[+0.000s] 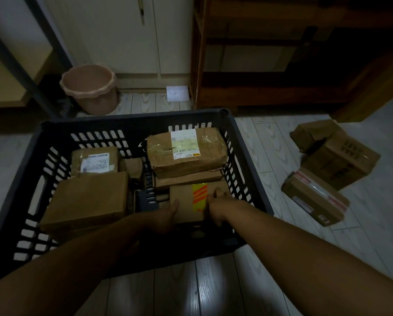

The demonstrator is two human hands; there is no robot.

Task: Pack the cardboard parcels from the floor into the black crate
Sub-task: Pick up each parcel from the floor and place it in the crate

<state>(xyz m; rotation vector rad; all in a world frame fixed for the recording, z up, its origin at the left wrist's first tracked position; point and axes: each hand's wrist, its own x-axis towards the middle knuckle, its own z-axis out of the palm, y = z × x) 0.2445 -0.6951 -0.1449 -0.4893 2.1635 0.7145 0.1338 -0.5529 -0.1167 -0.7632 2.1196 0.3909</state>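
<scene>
Crate (134, 119) centre frame. Inside it, left hand (164, 216) and right hand (216, 208) hold taped box (187, 200) by its sides. Three more boxes (337, 161) on floor, right of frame.

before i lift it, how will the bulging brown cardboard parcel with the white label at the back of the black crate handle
Probably soft: the bulging brown cardboard parcel has rounded, wrinkled sides, so it may give under fingers. Its glossy clear tape could be slick. It lies on a flatter cardboard parcel, so it should not roll.
</scene>
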